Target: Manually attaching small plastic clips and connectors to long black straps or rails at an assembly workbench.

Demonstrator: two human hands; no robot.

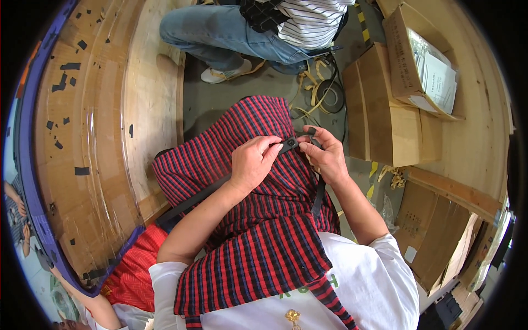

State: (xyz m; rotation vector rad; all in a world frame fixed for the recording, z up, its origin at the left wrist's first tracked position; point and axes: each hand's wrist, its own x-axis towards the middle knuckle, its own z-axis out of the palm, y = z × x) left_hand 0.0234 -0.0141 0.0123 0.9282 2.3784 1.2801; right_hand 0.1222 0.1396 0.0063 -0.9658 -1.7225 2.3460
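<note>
Over my lap, covered by a red, black and blue striped apron (pixel 247 242), my two hands meet. My left hand (pixel 254 160) is closed, thumb and fingertips pinching a small flat black piece with a round dark centre (pixel 291 143). On its other side my right hand (pixel 325 156) pinches the piece's right edge, its fingers curled. A bit of dark strip (pixel 312 131) shows at the right fingertips; whether it joins the piece I cannot tell. A black strap (pixel 195 197) passes under my left forearm, and another dark strap (pixel 318 197) hangs below my right hand.
At the left stands a cardboard-covered bench (pixel 102 181) with black scraps and a purple edge. Across from me sits a person in jeans (pixel 231 38). Cardboard boxes (pixel 404 137) stand at the right; yellow strips and a black tape roll (pixel 330 96) lie on the floor. Someone in red sits lower left.
</note>
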